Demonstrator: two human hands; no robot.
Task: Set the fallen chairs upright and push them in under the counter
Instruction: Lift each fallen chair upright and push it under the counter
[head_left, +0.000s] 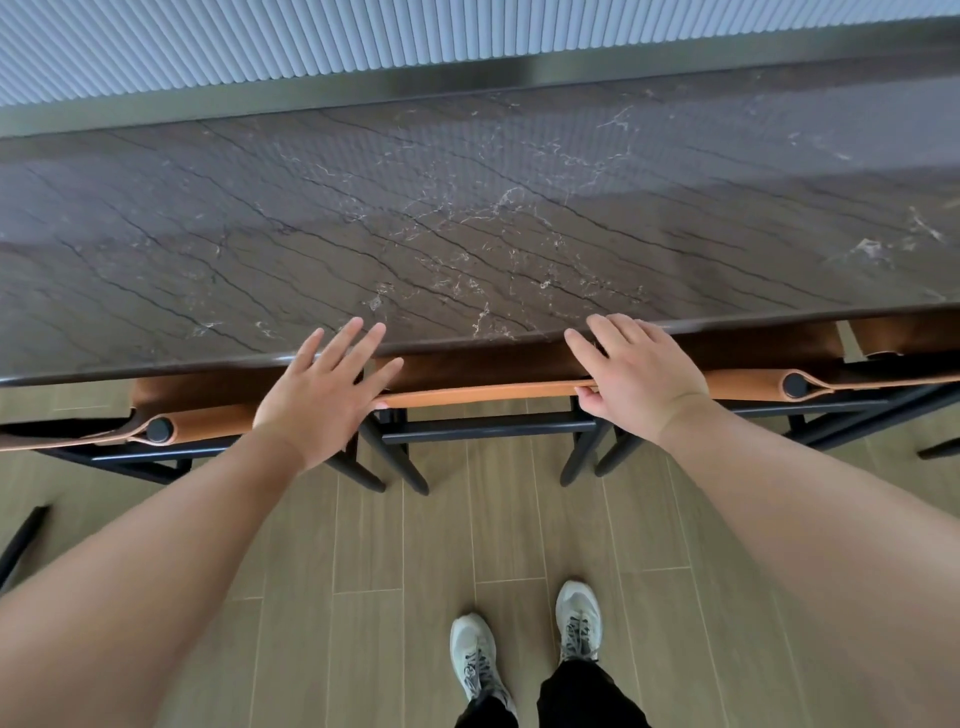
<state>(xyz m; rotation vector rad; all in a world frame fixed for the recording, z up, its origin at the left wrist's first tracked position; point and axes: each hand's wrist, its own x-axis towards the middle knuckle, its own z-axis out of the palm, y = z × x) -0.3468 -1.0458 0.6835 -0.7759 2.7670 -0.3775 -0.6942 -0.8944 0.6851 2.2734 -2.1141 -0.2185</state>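
Observation:
A chair with a tan leather backrest (483, 391) and black legs stands upright, its seat tucked under the dark marble counter (467, 218). My left hand (324, 392) hovers over the backrest's left end with straight, spread fingers reaching above the counter edge. My right hand (631, 371) lies flat over the right end, thumb touching the top strap. A second chair (202, 418) stands tucked in on the left and a third chair (769, 382) on the right, both upright.
A ribbed grey wall panel (363, 41) runs behind the counter. Wooden plank floor (363, 571) lies below, with my two grey shoes (524, 649) on it. A black chair leg (21, 540) pokes in at the far left edge, another at the far right (937, 449).

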